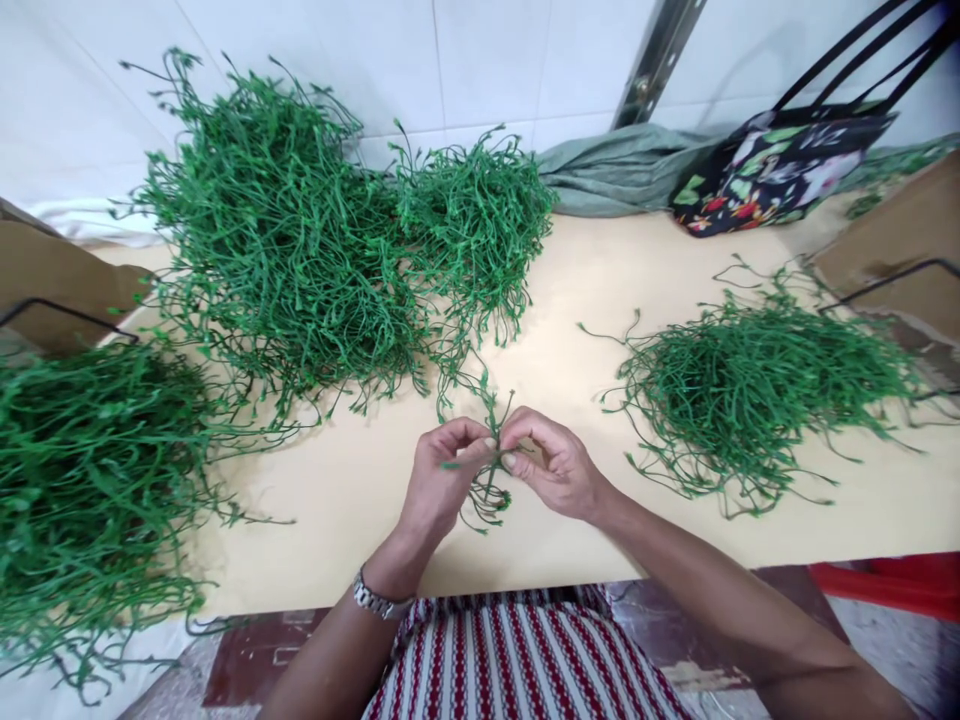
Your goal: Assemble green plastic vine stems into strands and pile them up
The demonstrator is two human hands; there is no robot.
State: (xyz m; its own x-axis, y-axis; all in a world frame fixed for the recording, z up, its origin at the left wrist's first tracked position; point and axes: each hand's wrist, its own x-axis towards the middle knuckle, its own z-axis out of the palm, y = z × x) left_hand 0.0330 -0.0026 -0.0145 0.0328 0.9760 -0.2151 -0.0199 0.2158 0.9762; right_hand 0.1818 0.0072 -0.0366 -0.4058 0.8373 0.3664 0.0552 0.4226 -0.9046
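Note:
My left hand point(442, 478) and my right hand point(551, 462) meet over the front middle of the cream table point(600, 290). Both pinch a small bunch of green plastic stems point(491, 470) between thumb and fingertips. The stems stick up above the fingers and curl down below them. A metal watch sits on my left wrist. The hands hold the bunch just above the tabletop, apart from the big piles.
Large heaps of green stems lie at the back left point(277, 230), back middle point(472, 215), far left point(82, 490) and right point(757, 385). A floral bag point(780, 165) and grey cloth point(622, 170) rest against the tiled wall. Cardboard boxes flank both sides.

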